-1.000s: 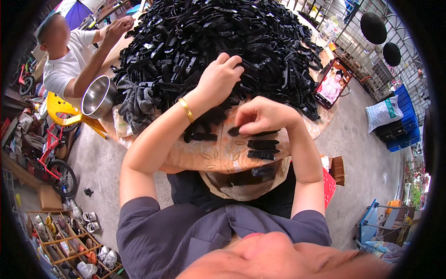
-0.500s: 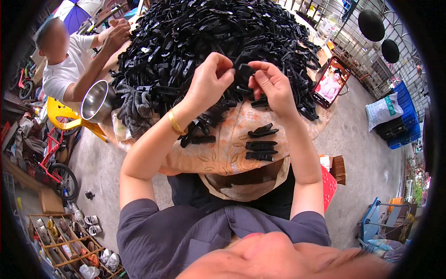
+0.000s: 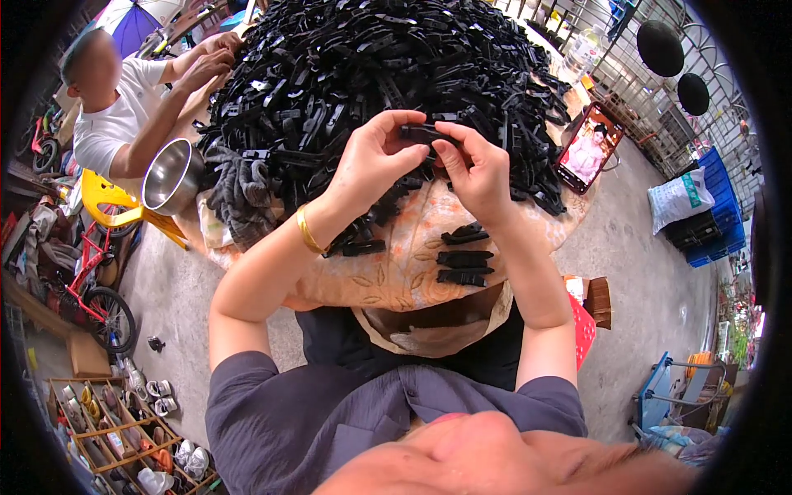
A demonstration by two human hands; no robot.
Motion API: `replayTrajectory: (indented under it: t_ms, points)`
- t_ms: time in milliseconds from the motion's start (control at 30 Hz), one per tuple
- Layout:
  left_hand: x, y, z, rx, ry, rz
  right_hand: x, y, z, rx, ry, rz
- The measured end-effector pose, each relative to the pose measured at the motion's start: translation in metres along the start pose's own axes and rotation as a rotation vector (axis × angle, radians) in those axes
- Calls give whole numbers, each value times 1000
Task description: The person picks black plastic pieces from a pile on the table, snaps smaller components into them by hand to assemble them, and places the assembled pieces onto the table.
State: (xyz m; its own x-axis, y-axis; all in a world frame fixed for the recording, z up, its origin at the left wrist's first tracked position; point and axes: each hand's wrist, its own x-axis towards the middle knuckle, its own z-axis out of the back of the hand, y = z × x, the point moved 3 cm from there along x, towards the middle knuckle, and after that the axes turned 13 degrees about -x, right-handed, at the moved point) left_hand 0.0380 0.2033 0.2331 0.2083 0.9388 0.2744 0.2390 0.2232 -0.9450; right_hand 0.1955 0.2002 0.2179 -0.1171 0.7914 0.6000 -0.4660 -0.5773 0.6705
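Note:
Between my two hands is a small, long black plastic part point(image 3: 422, 133), held level in front of the heap. My left hand point(image 3: 375, 158) pinches its left end with thumb and fingers. The right end is pinched by my right hand point(image 3: 477, 169); the fingers hide much of the part. Behind them rises a big heap of similar black plastic parts point(image 3: 371, 62). Several more black parts point(image 3: 464, 266) lie in a short row on the patterned cloth, near my right forearm. Another loose part point(image 3: 363, 247) lies beside my left wrist.
A phone point(image 3: 588, 148) stands at the table's right edge. At the left are a grey cloth point(image 3: 239, 194) and a steel bowl point(image 3: 172, 177) by a yellow chair point(image 3: 107, 202). Across the left side, a person in white point(image 3: 115, 124) reaches to the heap. An open bag point(image 3: 429, 330) sits below the table edge.
My hands have come together, and the black part now lies level, gripped at both ends. The other person's hands have lowered slightly toward the heap.

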Motion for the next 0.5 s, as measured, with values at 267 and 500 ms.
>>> replayTrajectory:
  t_ms: [267,500]
  points:
    - [5,-3,8,70,76,-60,11,14,13,-343,-183,262]
    - [-3,-15,0,329,137,-144,4,-2,10,90,236,-57]
